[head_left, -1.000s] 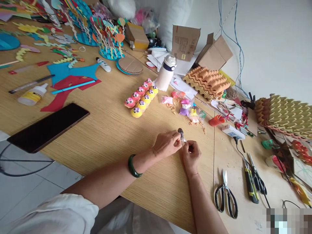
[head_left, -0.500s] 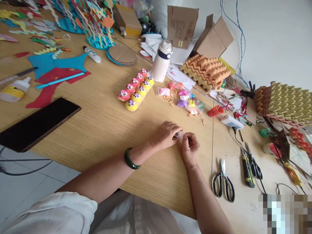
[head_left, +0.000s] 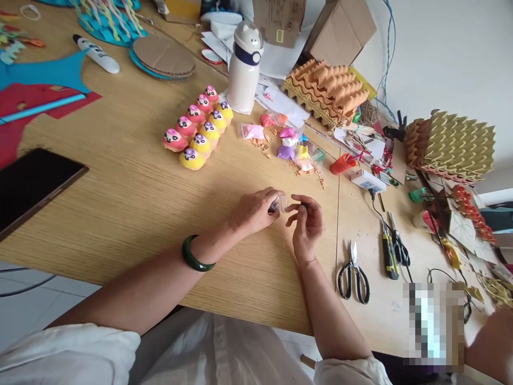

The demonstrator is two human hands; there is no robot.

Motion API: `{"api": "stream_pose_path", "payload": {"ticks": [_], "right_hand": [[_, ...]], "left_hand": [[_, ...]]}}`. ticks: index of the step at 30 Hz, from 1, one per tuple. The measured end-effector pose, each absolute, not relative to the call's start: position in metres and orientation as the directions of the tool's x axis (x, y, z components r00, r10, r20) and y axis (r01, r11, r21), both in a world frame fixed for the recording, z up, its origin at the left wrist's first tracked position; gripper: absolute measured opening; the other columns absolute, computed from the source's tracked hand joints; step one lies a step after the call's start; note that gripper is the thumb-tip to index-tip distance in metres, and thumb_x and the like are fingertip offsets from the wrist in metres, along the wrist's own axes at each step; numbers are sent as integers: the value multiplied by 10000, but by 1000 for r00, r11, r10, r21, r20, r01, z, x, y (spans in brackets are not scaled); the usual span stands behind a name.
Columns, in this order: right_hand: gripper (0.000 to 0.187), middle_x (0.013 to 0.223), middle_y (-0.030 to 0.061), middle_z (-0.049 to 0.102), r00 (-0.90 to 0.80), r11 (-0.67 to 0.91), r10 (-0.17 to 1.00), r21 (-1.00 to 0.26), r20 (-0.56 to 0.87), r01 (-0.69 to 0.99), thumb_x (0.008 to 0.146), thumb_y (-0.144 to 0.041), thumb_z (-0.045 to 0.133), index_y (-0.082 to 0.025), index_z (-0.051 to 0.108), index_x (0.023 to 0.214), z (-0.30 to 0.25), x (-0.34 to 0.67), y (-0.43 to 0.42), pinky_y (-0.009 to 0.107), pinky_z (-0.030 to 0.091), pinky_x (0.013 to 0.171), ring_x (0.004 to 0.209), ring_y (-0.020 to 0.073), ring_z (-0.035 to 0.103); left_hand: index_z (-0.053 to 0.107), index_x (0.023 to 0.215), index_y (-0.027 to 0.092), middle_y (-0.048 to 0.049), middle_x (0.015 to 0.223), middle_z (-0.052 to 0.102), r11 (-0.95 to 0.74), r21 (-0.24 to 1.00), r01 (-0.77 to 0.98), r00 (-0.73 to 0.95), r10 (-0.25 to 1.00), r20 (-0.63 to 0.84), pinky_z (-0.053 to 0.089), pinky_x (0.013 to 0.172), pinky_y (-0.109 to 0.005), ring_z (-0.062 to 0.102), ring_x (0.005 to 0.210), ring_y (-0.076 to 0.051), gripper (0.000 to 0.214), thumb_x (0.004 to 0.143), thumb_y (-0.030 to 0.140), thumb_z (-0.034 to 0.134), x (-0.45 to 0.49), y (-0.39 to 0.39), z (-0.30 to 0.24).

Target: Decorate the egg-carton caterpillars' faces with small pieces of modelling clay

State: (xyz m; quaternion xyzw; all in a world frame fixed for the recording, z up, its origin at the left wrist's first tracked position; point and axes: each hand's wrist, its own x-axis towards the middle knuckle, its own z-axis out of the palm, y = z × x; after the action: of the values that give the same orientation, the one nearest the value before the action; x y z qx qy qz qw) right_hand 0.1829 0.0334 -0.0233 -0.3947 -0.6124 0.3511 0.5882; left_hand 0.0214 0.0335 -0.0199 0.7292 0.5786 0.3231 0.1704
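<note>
The left hand (head_left: 253, 212), a jade bangle (head_left: 195, 253) on its wrist, pinches a small clear plastic packet (head_left: 279, 203) between thumb and fingertips, above the wooden table (head_left: 120, 214). The right hand (head_left: 307, 227) stands upright just beside it, fingers (head_left: 294, 206) curled and half open (holding nothing I can make out).

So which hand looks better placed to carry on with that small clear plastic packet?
Probably the left hand, wearing a dark green bangle: its fingers pinch the small clear plastic packet. The right hand is raised just beside it, seemingly not holding it.
</note>
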Motion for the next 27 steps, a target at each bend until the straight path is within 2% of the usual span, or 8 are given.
{"api": "stream_pose_path", "payload": {"ticks": [5,8,11,13,17,21,24,27], "right_hand": [[202,863,19,812,-45,468,883,-868,467,165,1077,-363,598,-242,648,1231,-22,188,31,215,485,483,698,135,753],[200,921,41,818,-49,493,866,-836,497,241,1077,-348,591,-240,646,1235,-22,191,30,231,514,499,758,158,778],[177,1059,71,807,-80,547,824,-752,561,368,1059,-299,609,-247,668,1217,-23,193,31,267,576,625,942,185,783],[153,1080,74,794,-83,536,828,-740,555,406,1049,-294,621,-246,676,1184,-23,195,33,278,581,682,969,183,774],[179,931,40,775,-56,437,891,-816,451,377,1005,-384,702,-228,668,1086,-25,199,36,287,579,698,805,162,758],[257,691,-36,679,-36,395,913,-859,407,326,957,-443,760,-222,630,943,-27,201,39,274,524,622,584,119,621],[276,682,-32,667,-46,399,913,-863,405,309,953,-466,755,-213,662,896,-26,200,40,265,496,588,571,113,596],[284,739,2,702,-78,402,912,-840,403,364,1009,-479,666,-211,754,976,-24,199,40,289,522,619,619,133,622]], "left_hand": [[672,1333,234,-29,1221,792,-289,629,722,176,956,236,606,790,-303,789,1081,-234,463,885,128,716,21,33,-16],[660,1345,229,-33,1224,792,-329,649,686,216,944,250,601,795,-292,790,1061,-218,465,893,126,693,22,34,-17],[659,1321,224,-35,1208,794,-344,666,662,229,939,257,594,787,-284,790,1024,-207,419,909,147,664,23,34,-21],[665,1304,219,-41,1219,793,-340,684,645,230,941,250,596,798,-293,792,1015,-213,399,909,163,659,24,34,-23],[681,1269,235,-28,1292,787,-347,732,586,256,937,240,613,849,-303,795,1058,-223,407,869,160,694,26,33,-25],[703,1209,246,-1,1230,814,-350,771,532,279,932,231,617,871,-294,800,1056,-220,380,840,162,736,28,33,-27],[715,1170,232,-10,1187,826,-333,795,507,259,939,228,611,874,-290,800,1039,-216,333,845,173,749,29,34,-29],[722,1097,221,-3,1095,834,-308,818,485,226,948,223,603,835,-269,796,956,-188,243,859,172,738,29,36,-28]]}}
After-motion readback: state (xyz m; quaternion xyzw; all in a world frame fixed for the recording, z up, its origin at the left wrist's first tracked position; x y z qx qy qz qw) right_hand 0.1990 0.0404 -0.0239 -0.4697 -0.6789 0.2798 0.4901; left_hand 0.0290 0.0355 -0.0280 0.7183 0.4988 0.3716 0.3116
